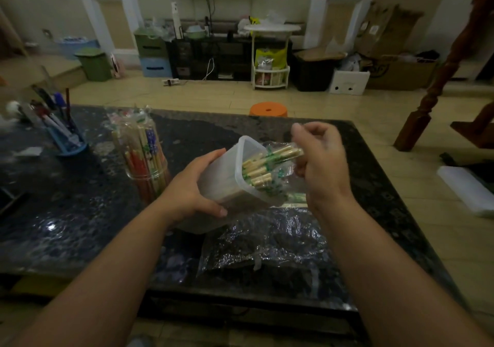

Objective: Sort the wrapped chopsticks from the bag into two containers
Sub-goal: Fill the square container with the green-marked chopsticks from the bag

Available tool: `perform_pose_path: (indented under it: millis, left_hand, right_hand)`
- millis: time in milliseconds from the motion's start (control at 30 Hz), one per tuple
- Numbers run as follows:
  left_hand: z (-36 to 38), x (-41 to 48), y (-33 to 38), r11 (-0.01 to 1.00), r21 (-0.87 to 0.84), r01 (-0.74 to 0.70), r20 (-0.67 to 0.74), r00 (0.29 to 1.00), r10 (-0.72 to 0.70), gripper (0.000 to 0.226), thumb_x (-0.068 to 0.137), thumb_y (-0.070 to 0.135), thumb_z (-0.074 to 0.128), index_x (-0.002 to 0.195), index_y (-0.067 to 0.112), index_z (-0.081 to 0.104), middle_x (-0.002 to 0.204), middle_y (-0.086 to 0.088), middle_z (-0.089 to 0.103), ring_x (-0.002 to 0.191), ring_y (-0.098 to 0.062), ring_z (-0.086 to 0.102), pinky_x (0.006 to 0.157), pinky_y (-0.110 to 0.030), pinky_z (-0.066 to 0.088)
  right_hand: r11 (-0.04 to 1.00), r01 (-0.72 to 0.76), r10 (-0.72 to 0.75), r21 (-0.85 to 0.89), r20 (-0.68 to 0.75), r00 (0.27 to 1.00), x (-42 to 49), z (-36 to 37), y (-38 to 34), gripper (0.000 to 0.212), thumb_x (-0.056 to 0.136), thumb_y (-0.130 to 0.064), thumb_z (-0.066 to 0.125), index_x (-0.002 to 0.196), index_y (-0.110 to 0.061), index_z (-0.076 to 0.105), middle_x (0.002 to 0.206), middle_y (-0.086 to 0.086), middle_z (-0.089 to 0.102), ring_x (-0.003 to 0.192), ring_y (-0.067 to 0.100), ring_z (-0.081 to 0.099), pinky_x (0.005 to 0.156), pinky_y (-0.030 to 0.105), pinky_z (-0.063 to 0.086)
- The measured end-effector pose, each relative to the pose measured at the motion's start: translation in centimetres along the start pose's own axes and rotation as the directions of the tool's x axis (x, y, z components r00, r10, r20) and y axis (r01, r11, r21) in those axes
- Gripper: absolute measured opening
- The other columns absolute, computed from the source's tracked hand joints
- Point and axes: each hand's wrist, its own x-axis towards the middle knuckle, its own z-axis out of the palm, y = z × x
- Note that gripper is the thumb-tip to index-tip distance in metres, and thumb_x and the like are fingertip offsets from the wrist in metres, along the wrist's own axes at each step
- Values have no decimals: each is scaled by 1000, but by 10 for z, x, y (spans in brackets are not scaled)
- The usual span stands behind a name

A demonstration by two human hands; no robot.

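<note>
Left hand (196, 186) gripping tilted tub (235, 175), right hand (318, 159) pinching green-printed chopsticks (283, 154)

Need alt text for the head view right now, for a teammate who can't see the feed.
Left hand tilts a translucent tub while the right hand feeds green-wrapped chopsticks into its mouth. A clear round container of red and blue wrapped chopsticks stands to the left; a flattened plastic bag lies on the dark table.

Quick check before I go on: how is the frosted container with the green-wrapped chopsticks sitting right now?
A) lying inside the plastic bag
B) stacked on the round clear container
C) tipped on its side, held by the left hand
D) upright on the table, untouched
C: the left hand grips the frosted container tilted, its opening facing the right hand, with the green-wrapped chopsticks sticking out.
</note>
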Motion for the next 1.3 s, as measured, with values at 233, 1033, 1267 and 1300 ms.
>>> perform_pose_path:
  millis: [233,1033,1267,1300]
  left_hand:
    - [1,1,1,1000,13,-6,6,1000,6,112,33,42,87,131,64,36,145,19,40,131,-9,41,110,-44,38]
    - [-3,4,-8,995,-91,51,-166,984,-66,128,32,41,89,149,42,37,148,10,43,131,-16,45,109,-51,41]
    - [-3,4,-10,995,-89,53,-175,982,-68,126,33,42,87,148,45,37,147,10,43,131,-18,45,108,-53,41]
    - [-3,4,-10,994,-92,53,-174,982,-69,125,33,42,87,148,46,37,147,10,43,131,-18,45,108,-54,41]
  right_hand:
    - [730,372,-245,-573,288,926,0,0,16,23,99,-32,48,109,-28,69,99,-5,64,94,19,59,81,49,54]
    - [499,214,172,-840,337,926,15,-20,36,18,91,-24,51,87,-22,68,81,-5,65,72,15,61,66,34,54]
    - [383,196,657,-903,415,630,7,-20,51,16,91,-15,54,83,-13,68,72,3,73,60,18,68,64,34,59]
    - [373,187,711,-909,409,572,5,-19,54,16,92,-12,53,85,-9,67,72,4,72,60,19,68,62,33,58]
